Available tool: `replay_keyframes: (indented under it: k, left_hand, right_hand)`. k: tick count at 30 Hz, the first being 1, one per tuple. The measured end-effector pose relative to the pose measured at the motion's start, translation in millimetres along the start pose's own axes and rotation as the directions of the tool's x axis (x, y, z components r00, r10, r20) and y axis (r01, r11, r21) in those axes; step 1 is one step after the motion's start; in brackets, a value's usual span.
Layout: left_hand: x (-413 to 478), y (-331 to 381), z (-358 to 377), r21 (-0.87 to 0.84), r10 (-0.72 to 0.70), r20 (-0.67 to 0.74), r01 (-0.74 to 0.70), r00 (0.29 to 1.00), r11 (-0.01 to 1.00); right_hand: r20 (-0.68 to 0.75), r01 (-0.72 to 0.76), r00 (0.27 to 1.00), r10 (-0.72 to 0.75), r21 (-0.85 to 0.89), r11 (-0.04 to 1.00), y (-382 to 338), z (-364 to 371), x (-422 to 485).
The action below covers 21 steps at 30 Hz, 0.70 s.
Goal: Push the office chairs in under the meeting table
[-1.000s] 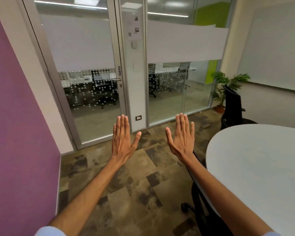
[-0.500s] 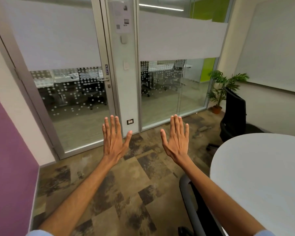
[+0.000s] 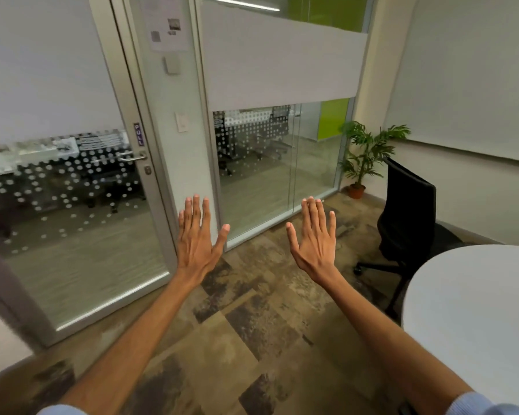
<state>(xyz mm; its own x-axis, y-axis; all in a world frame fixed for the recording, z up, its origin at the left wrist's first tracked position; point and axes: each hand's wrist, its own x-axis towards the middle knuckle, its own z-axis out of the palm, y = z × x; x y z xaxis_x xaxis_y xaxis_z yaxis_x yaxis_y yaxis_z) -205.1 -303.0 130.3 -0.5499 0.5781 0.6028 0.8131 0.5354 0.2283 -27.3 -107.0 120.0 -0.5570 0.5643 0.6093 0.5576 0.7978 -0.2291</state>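
My left hand (image 3: 198,236) and my right hand (image 3: 313,239) are stretched out in front of me, backs up, fingers spread, holding nothing. They hover over the floor, touching no chair. A black office chair (image 3: 408,217) stands at the right, at the far edge of the white rounded meeting table (image 3: 474,313), its back towards the glass wall and its wheeled base showing on the floor. The chair is well beyond my right hand.
A glass door with a metal handle (image 3: 72,205) and a glass wall (image 3: 279,163) close the room ahead. A potted plant (image 3: 363,157) stands in the far corner. A whiteboard (image 3: 468,73) hangs on the right wall. Patterned carpet tiles (image 3: 246,339) cover the floor.
The view has swung right and forward: the purple wall has left the frame, and the near chair under my right arm is out of sight. Both hands stay open and spread.
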Motion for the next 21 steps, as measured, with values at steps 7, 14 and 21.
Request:
replay_keyframes:
  k: [7, 14, 21]
  left_hand:
    - [103, -30, 102, -0.057, 0.046, 0.023, -0.045, 0.999, 0.997]
    - [232, -31, 214, -0.149, 0.102, 0.030, -0.097, 0.994, 0.984]
    - [355, -5, 305, -0.206, 0.186, 0.021, -0.177, 0.982, 0.962]
  right_hand:
    - [-0.024, -0.060, 0.998, 0.059, -0.060, 0.996, 28, 88, 96]
    - [-0.048, -0.122, 0.992, 0.117, -0.118, 0.985, 91, 176, 203]
    - [-0.082, -0.215, 0.976, 0.203, -0.190, 0.958, 148, 228, 302]
